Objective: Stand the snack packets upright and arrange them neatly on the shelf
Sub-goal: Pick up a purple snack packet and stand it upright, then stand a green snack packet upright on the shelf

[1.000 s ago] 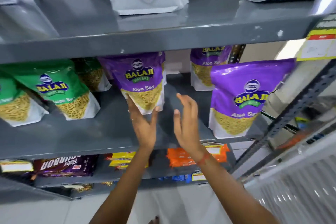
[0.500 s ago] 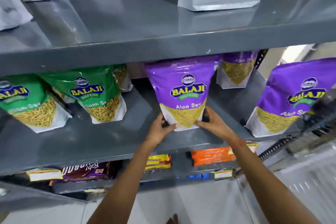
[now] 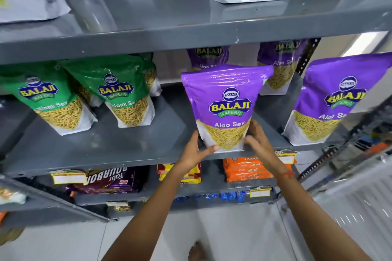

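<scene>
Packet: glossy purple Aloo Sev pouch (image 3: 224, 104), flat-bottomed, upright near the front edge of the grey metal shelf (image 3: 135, 144)
Left hand (image 3: 194, 151): fingers curled round its lower left corner
Right hand (image 3: 257, 141): gripping the lower right side (thumb in front)
Neighbours: green pouches (image 3: 118, 95) left; another purple pouch (image 3: 331, 99) right

Two bare arms, no sleeves

Thin red thread (image 3: 286, 175) tied round the right wrist, just below the right hand (image 3: 257, 141). Bare toes (image 3: 196, 253) down low.
</scene>
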`<state>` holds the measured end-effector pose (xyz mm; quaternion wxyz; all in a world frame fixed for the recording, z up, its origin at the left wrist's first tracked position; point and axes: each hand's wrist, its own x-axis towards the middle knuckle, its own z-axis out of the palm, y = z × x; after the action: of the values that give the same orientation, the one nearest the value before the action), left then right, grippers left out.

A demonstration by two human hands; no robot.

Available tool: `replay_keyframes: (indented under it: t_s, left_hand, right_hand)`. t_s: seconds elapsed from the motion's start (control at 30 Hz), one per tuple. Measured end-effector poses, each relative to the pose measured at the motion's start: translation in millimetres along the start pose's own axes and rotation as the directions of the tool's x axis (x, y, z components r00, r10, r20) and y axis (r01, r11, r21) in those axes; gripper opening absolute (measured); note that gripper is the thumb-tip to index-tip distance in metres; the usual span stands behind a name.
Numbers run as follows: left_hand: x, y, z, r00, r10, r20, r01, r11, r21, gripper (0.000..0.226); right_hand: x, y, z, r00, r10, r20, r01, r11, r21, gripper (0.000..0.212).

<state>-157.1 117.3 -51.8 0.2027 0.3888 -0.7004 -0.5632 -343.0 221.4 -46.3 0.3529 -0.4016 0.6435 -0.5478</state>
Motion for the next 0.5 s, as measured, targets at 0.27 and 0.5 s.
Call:
replay_keyframes:
  t_s: [0.27,0.5]
  left_hand:
    - [-23.5,23.8,-58.9,0.807,0.427,-0.407,-0.352,0.902,0.249,0.092]
    - [-3.0,-25.3,-175.0,0.733,0.166,-0.66,-0.132,0.986,0.101,0.116]
  right_hand:
    - [-20.6,-86.0,114.0,0.676,-0.63,-0.381,0.588,0.774,-0.236,0.037]
    - [77.1,-83.4,249.2,0.968,-0.249,0.043,0.252,0.959,-0.126,0.055]
